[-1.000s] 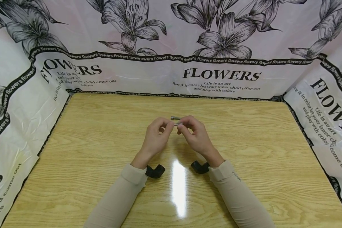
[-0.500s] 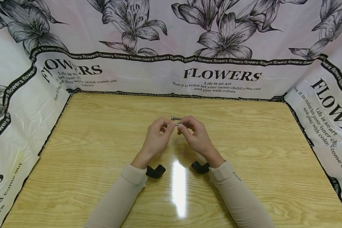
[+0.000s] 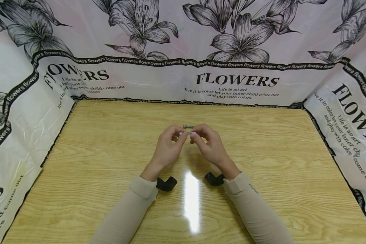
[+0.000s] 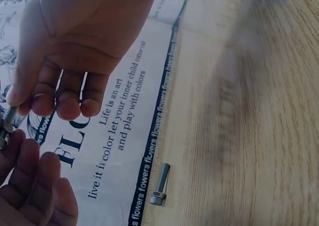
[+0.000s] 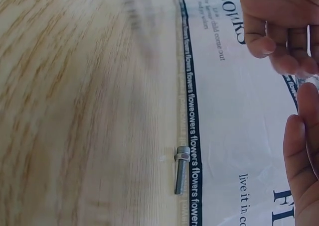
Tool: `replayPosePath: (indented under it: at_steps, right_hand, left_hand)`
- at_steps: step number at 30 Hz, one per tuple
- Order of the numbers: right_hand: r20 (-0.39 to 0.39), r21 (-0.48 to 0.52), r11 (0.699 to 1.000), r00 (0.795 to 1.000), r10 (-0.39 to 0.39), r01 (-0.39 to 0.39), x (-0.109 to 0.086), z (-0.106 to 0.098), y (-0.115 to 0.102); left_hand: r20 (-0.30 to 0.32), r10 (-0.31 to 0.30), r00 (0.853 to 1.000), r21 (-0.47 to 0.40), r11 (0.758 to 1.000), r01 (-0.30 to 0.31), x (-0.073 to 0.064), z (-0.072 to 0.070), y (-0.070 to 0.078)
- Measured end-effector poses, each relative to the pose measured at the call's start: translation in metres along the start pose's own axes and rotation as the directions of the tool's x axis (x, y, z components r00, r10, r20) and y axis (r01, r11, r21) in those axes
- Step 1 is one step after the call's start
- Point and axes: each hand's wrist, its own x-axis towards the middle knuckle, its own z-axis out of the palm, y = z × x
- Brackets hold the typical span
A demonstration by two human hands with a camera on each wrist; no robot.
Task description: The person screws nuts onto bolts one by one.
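A small metal bolt [image 3: 191, 132] is held between both hands over the far middle of the table. My left hand [image 3: 167, 145] pinches it near its left end between thumb and finger. From the other side, my right hand [image 3: 211, 145] pinches the threaded shank. In the left wrist view the bolt's thread [image 4: 10, 112] shows at the right thumb tip, with a wider metal part [image 4: 5, 126] by the left fingers. A second bolt [image 3: 187, 126] lies on the table just beyond the hands, a nut [image 5: 182, 157] up near its head, its shank partly behind the right fingers.
The wood-grain table [image 3: 109, 135] is ringed at the back and sides by a flower-printed sheet [image 3: 158, 79]. Black curved pieces [image 3: 166, 183] sit at both wrists, by the sleeve cuffs. A bright light reflection [image 3: 191, 203] falls between the forearms.
The left fingertips have shifted slightly on the held bolt, and more of its left end shows now. The arms and the bolt on the table stay where they were.
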Motion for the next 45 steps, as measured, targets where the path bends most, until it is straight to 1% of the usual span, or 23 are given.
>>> replayPosePath:
  at_steps: [4, 7, 9, 12, 14, 16, 18, 23, 24, 27, 29, 31, 34, 36, 37, 39, 42, 45]
  right_hand:
    - [0.004, -0.003, 1.000, 1.000, 0.006, -0.006, 0.000, 0.000, 0.001]
    - [0.005, -0.002, 1.000, 1.000, 0.004, -0.004, -0.001, 0.000, 0.001]
    - [0.001, 0.004, 1.000, 1.000, -0.002, 0.002, -0.001, 0.000, 0.002]
    - [-0.002, 0.009, 1.000, 1.000, -0.011, 0.011, -0.002, 0.000, 0.003]
    - [-0.004, 0.008, 1.000, 1.000, -0.016, 0.016, -0.002, -0.001, 0.004]
    - [-0.004, 0.003, 1.000, 1.000, -0.019, 0.019, -0.002, -0.001, 0.004]
    - [-0.005, -0.001, 1.000, 1.000, -0.020, 0.020, -0.002, 0.000, 0.004]
    - [0.003, -0.001, 1.000, 1.000, -0.017, 0.017, -0.002, 0.000, 0.003]
    - [0.004, 0.001, 1.000, 1.000, -0.015, 0.015, -0.003, 0.000, 0.002]
    - [0.006, -0.003, 1.000, 1.000, -0.012, 0.012, -0.003, 0.000, 0.001]
    - [0.003, -0.005, 1.000, 1.000, -0.012, 0.012, -0.003, 0.000, 0.001]
    - [0.000, -0.003, 1.000, 1.000, -0.013, 0.013, -0.003, 0.000, 0.002]
    - [-0.002, -0.004, 1.000, 1.000, -0.026, 0.026, -0.003, 0.000, 0.002]
    - [-0.004, -0.007, 0.999, 0.999, -0.032, 0.032, -0.003, -0.001, 0.003]
    - [-0.005, -0.011, 0.999, 0.999, -0.035, 0.035, -0.003, -0.001, 0.003]
    - [-0.007, -0.011, 0.999, 0.999, -0.037, 0.037, -0.003, -0.001, 0.003]
    - [-0.006, -0.009, 0.999, 0.999, -0.039, 0.039, -0.003, 0.000, 0.004]
    - [-0.004, -0.003, 0.999, 0.999, -0.041, 0.041, -0.003, 0.001, 0.004]
  left_hand:
    - [-0.003, -0.059, 0.998, 0.041, 0.997, 0.059, 0.000, 0.000, 0.001]
    - [-0.004, -0.082, 0.997, 0.011, 0.997, 0.082, -0.001, 0.000, 0.000]
    - [-0.004, -0.068, 0.998, -0.023, 0.997, 0.068, 0.000, 0.000, 0.000]
    - [-0.003, -0.013, 1.000, -0.054, 0.998, 0.013, 0.000, 0.000, 0.000]
    - [-0.004, 0.027, 1.000, -0.053, 0.998, -0.027, 0.000, 0.001, 0.000]
    - [-0.004, 0.034, 0.999, -0.042, 0.999, -0.034, 0.000, 0.001, 0.002]
    - [-0.002, 0.014, 1.000, -0.036, 0.999, -0.014, 0.000, 0.001, 0.010]
    - [0.007, -0.080, 0.997, -0.006, 0.997, 0.080, -0.002, -0.004, 0.036]
    - [0.008, -0.096, 0.995, 0.000, 0.995, 0.096, -0.002, -0.004, 0.039]
    - [0.012, -0.130, 0.991, 0.005, 0.991, 0.130, -0.003, -0.005, 0.042]
    - [0.015, -0.117, 0.993, -0.013, 0.993, 0.118, -0.003, -0.005, 0.040]
    - [0.015, -0.076, 0.997, -0.034, 0.997, 0.076, -0.002, -0.006, 0.039]
    - [0.008, 0.012, 1.000, -0.064, 0.998, -0.011, -0.001, -0.005, 0.036]
    - [0.003, 0.044, 0.999, -0.066, 0.997, -0.043, -0.001, -0.005, 0.036]
    - [0.002, 0.045, 0.999, -0.065, 0.997, -0.045, -0.001, -0.005, 0.036]
    - [0.005, 0.025, 1.000, -0.053, 0.998, -0.025, -0.002, -0.005, 0.038]
    - [0.007, -0.042, 0.999, -0.019, 0.999, 0.042, -0.003, -0.005, 0.041]
    - [0.009, -0.099, 0.995, 0.005, 0.995, 0.098, -0.003, -0.006, 0.041]
